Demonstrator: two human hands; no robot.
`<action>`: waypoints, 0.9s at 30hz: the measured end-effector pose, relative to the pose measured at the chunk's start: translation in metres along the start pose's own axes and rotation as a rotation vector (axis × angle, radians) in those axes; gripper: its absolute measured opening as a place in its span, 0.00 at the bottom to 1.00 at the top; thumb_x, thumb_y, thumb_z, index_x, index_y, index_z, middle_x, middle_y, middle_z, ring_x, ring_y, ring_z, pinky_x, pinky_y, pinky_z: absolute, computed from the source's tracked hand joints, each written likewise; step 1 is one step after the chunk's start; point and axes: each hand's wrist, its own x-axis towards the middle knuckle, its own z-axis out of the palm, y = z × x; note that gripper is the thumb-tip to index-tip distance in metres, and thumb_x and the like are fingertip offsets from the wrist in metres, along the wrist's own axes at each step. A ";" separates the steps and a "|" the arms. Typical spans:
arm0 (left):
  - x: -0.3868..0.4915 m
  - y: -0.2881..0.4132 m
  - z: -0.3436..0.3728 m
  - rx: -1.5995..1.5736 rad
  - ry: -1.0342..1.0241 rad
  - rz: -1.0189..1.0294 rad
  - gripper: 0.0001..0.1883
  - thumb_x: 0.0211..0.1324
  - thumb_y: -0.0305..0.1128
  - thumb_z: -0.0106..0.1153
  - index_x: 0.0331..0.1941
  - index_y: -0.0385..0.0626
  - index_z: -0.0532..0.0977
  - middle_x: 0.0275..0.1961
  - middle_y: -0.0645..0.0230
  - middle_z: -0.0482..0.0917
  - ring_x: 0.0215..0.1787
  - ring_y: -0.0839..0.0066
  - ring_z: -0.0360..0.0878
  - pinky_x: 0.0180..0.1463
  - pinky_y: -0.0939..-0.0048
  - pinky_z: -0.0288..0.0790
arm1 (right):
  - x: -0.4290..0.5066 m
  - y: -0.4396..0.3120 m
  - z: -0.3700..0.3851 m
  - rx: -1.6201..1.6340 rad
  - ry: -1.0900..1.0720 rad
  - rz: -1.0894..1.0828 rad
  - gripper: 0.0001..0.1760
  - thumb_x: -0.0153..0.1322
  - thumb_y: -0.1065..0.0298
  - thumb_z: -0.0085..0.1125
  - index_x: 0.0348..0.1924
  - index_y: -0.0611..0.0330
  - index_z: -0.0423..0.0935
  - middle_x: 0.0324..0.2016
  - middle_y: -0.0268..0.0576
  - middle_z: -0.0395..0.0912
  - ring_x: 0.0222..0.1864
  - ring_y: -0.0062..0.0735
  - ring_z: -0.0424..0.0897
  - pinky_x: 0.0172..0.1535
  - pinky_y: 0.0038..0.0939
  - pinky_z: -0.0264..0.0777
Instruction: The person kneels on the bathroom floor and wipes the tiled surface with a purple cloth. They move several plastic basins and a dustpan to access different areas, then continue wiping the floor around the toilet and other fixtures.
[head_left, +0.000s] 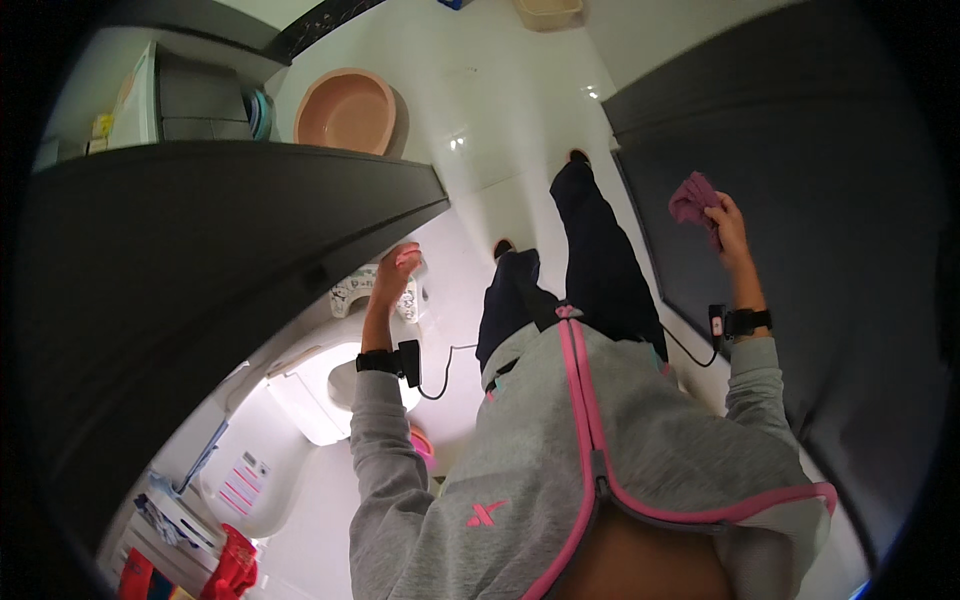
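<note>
My right hand (727, 222) grips a crumpled mauve cloth (692, 198), held in front of a dark panel (795, 195) on the right. On the other side, my left hand (393, 279) is raised close to the edge of a dark door (247, 195), with its fingers curled. I cannot tell whether those fingers are closed on anything or touch the door. Below that hand, partly covered by it, stands a small patterned step stool (352, 286).
A peach plastic basin (349, 112) sits on the pale tiled floor (480, 97) beyond the door. At far top is a beige tub (551, 13). Behind my left arm are a white toilet (315, 394), a white basin (281, 465) and a red cloth (232, 562). Cables hang from both wrist devices.
</note>
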 end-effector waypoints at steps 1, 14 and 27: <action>0.008 -0.002 0.006 -0.035 0.001 0.002 0.18 0.61 0.29 0.57 0.55 0.37 0.75 0.48 0.64 0.81 0.50 0.75 0.78 0.56 0.73 0.71 | 0.024 -0.009 0.005 -0.040 -0.008 0.006 0.20 0.68 0.72 0.52 0.54 0.62 0.72 0.44 0.38 0.75 0.46 0.27 0.75 0.52 0.28 0.68; 0.162 -0.018 0.073 -0.012 0.027 -0.161 0.18 0.62 0.31 0.58 0.54 0.38 0.75 0.48 0.63 0.81 0.50 0.75 0.78 0.55 0.74 0.70 | 0.332 0.028 0.157 -0.237 -0.365 0.062 0.16 0.67 0.74 0.55 0.48 0.68 0.74 0.39 0.44 0.78 0.38 0.31 0.78 0.45 0.31 0.72; 0.433 -0.189 0.108 0.140 -0.023 -0.151 0.16 0.65 0.28 0.54 0.54 0.36 0.74 0.48 0.61 0.81 0.51 0.73 0.78 0.57 0.71 0.71 | 0.603 0.220 0.202 -0.256 0.143 -0.146 0.23 0.66 0.75 0.52 0.55 0.67 0.68 0.44 0.50 0.76 0.45 0.39 0.78 0.51 0.35 0.72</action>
